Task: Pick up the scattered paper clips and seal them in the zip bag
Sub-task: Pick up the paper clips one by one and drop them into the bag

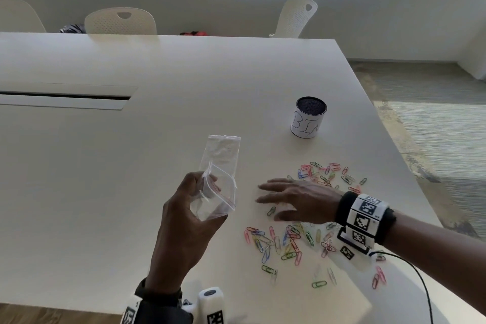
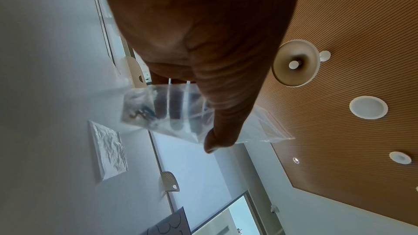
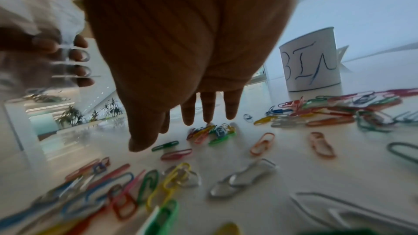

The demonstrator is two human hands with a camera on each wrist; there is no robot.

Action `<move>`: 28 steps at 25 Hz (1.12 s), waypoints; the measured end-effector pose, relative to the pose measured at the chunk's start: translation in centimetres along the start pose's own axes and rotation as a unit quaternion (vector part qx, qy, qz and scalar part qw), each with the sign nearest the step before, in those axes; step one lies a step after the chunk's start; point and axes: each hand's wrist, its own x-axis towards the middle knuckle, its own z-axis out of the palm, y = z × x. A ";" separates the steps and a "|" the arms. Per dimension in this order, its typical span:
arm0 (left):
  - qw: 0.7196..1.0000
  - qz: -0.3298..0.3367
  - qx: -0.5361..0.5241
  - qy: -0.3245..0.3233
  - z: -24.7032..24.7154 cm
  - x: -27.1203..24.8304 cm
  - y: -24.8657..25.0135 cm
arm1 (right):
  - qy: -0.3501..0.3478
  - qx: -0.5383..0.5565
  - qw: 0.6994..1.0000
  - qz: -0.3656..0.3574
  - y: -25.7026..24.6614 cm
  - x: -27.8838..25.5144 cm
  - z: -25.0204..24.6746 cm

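Paper clips [image 1: 294,239]: dozens, too many to count exactly, scattered on the worktop [image 1: 131,166] in two loose groups. One zip bag [image 1: 219,181], held up by the left hand [image 1: 184,221], fingers curled round it. Right hand [image 1: 297,198] flat, fingers spread, over the clips. One cup [image 1: 308,117] marked "BIN" beyond.

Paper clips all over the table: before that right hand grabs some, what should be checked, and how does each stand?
1. Zip bag held off the table by the left hand: ok.
2. Bag mouth open: cannot tell.
3. Right hand open, nothing in its grip: ok.
4. Paper clips below its fingertips: ok.
5. Second bag lying on the table, out of the way: ok.
6. BIN cup apart from the clips: ok.
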 end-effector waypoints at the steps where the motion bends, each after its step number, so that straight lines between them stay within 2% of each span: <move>1: 1.000 0.002 -0.001 -0.006 0.2 0.0 0.2 | -0.026 -0.007 1.000 0.001 0.0 -0.4 0.3; 3: 1.000 0.003 -0.005 -0.017 0.6 0.1 0.4 | -0.022 0.006 1.000 0.005 0.4 -1.4 1.2; 8: 1.000 0.000 -0.001 -0.031 1.1 0.3 0.4 | 0.113 0.037 0.993 -0.007 0.8 -3.0 2.7; 10: 0.999 -0.001 0.001 -0.037 1.3 0.4 0.3 | 0.146 0.032 0.989 -0.009 0.6 -3.2 2.6; 17: 0.999 0.005 0.000 -0.050 2.1 0.2 0.4 | 0.148 -0.068 0.986 0.018 0.1 -1.7 2.6; 20: 0.999 0.005 0.002 -0.052 2.3 0.0 0.5 | 0.153 -0.060 0.986 0.031 0.0 -0.4 2.5; 22: 0.998 0.004 0.004 -0.057 2.5 -0.1 0.5 | 0.171 -0.014 0.984 0.053 0.4 -0.1 1.9; 24: 0.998 0.002 0.002 -0.064 2.8 -0.1 0.3 | 0.207 0.079 0.970 0.098 1.1 -0.3 0.8; 26: 0.998 -0.001 -0.001 -0.068 3.0 -0.2 0.2 | 0.249 0.217 0.932 0.149 1.3 -1.0 -0.5; 28: 0.997 0.001 -0.003 -0.071 3.3 -0.2 0.2 | 0.274 0.370 0.870 0.175 0.4 -2.1 -2.1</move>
